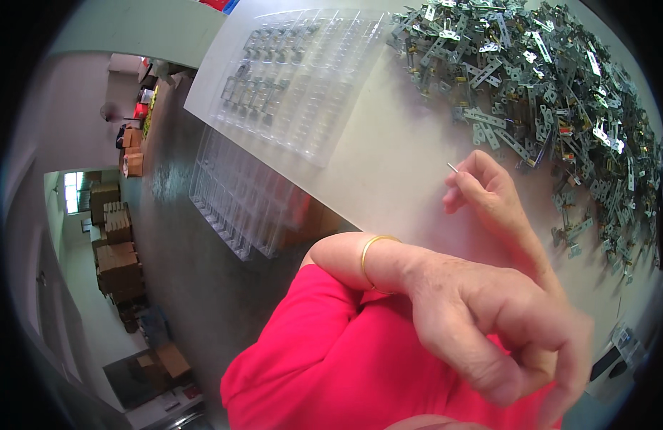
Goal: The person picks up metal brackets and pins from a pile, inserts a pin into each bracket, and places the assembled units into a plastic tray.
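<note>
My right hand (485,190) is over the pale table, thumb and fingers pinched on a thin metal pin (452,167) whose tip sticks out to the left. Close to the camera, my left hand (489,322) hangs in front of my body with its fingers curled in toward the thumb. What it holds, if anything, is hidden. Just beyond my right hand spreads a big heap of small metal hinge-like parts (517,79), with silver plates and some brass-coloured bits. A clear plastic tray (313,107) lies at the far left of the table, several of its compartments filled with metal parts.
More clear trays (234,193) are stacked below the table's left edge, with a brown carton (310,218) beside them. Grey floor (174,236) runs along the left. Cardboard boxes (118,265) stand by the far wall. A few loose metal parts (573,229) lie at the heap's near side.
</note>
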{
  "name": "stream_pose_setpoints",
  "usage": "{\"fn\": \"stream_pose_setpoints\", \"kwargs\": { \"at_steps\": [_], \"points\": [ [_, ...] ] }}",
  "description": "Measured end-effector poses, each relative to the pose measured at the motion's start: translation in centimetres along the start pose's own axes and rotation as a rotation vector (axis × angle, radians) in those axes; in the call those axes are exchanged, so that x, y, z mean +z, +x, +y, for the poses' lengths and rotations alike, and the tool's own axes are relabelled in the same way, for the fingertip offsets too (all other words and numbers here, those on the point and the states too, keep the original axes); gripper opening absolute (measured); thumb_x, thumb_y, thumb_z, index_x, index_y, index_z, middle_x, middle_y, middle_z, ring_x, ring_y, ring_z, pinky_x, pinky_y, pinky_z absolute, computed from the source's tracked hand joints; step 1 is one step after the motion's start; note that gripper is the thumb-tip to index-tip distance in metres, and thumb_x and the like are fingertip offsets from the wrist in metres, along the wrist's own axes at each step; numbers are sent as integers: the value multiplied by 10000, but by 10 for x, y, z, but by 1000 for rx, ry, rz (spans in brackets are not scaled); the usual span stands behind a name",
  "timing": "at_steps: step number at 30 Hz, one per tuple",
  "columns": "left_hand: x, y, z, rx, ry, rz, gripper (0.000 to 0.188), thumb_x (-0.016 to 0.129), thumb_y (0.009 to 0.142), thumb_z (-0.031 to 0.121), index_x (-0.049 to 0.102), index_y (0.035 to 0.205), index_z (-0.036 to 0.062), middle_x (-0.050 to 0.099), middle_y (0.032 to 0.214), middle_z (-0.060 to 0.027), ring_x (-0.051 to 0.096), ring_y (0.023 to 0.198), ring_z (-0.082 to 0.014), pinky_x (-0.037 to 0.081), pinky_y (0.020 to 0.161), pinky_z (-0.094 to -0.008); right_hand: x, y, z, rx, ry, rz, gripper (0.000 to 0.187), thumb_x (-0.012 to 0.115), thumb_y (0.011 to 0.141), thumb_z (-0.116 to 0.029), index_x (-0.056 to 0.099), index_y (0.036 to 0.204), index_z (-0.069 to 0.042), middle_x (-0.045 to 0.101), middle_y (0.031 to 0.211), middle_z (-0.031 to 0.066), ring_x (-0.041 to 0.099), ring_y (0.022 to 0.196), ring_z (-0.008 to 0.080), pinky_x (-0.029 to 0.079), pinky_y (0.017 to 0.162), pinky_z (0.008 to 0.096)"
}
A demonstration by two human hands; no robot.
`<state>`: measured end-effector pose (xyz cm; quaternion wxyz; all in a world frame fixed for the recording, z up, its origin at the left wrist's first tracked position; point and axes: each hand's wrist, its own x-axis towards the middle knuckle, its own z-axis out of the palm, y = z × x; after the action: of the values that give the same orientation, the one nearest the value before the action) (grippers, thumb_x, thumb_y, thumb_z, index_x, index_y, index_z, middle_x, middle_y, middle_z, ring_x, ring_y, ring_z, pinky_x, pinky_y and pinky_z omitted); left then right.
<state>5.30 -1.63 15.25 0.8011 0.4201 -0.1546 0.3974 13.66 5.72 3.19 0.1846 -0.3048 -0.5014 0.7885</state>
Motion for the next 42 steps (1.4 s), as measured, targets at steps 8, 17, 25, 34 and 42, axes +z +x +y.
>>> {"fn": "stream_pose_setpoints", "kwargs": {
  "at_steps": [8, 17, 25, 34, 42],
  "points": [
    [2, 1, -6, 56, 99, -2, 332, 601, 942, 68, 505, 1246, -25, 546, 647, -16, 523, 557, -92, 374, 553, -267, 2, -1, 1, -6, -6, 34, 112, 553, 1007, -128, 560, 987, -18, 674, 890, 88, 681, 717, 166, 563, 668, 316],
    [0, 3, -1, 38, 84, 6, 344, 604, 938, 82, 495, 1253, -2, 563, 656, -29, 525, 561, -115, 366, 549, -270, -1, 1, -1, 28, -7, 19, 97, 524, 1007, -80, 544, 962, 3, 649, 939, 95, 692, 758, 157, 595, 674, 318],
    [-6, -14, 18, 23, 161, 126, 270, 605, 934, 42, 509, 1179, -19, 568, 757, -27, 536, 646, -94, 389, 588, -245, -11, 1, 4, -9, 14, 1, 99, 538, 1021, -83, 538, 984, 9, 653, 948, 100, 687, 770, 161, 605, 679, 331],
    [8, -105, 63, 136, 377, 956, 110, 565, 960, 26, 512, 1055, 12, 561, 773, -73, 505, 615, -128, 399, 549, -262, 1, -1, 6, -96, 29, -29, 77, 548, 1020, -61, 548, 978, 3, 629, 937, 81, 666, 775, 147, 583, 686, 305],
    [-14, -206, 124, 368, 1003, 1688, 125, 561, 981, 48, 554, 1097, 1, 617, 759, -71, 563, 607, -127, 453, 577, -255, 1, 0, 5, -48, -80, -2, 80, 555, 1023, -53, 536, 967, 0, 610, 1017, 100, 686, 782, 163, 599, 678, 331]
  ]
}}
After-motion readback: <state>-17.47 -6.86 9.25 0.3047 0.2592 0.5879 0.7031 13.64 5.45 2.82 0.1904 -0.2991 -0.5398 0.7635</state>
